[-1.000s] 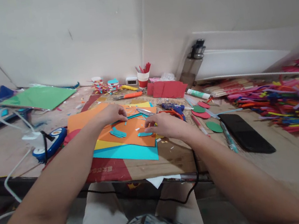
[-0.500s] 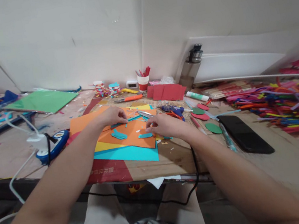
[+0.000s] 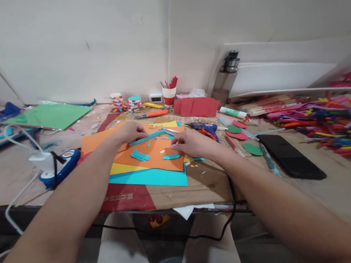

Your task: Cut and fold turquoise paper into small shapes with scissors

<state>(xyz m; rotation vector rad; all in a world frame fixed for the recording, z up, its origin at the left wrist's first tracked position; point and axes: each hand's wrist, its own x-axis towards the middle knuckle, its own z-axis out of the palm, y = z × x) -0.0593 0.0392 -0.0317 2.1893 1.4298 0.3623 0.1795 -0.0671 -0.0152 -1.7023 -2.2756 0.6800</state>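
Observation:
A stack of coloured paper lies mid-table: an orange sheet point(image 3: 154, 153) on top, yellow and cyan sheets point(image 3: 151, 178) under it. Small cyan cut-outs point(image 3: 139, 156) rest on the orange sheet. My left hand point(image 3: 130, 131) pinches the end of a long cyan paper strip point(image 3: 149, 137) that reaches right across the sheets. My right hand point(image 3: 191, 143) rests with its fingers curled and pressed on a short cyan piece point(image 3: 171, 156). Scissors point(image 3: 170, 131) lie just beyond my fingertips.
A blue glue gun point(image 3: 207, 128), a glue stick point(image 3: 233, 112), red and green paper discs point(image 3: 239, 132), and a black phone point(image 3: 289, 156) lie to the right. Pipe cleaners point(image 3: 331, 121) are heaped far right. A power strip point(image 3: 62, 165) and green sheet point(image 3: 48, 117) sit left.
My left hand has lifted the long cyan strip free so it now stretches over the orange sheet. My right hand edged slightly up and stays on the short cyan piece.

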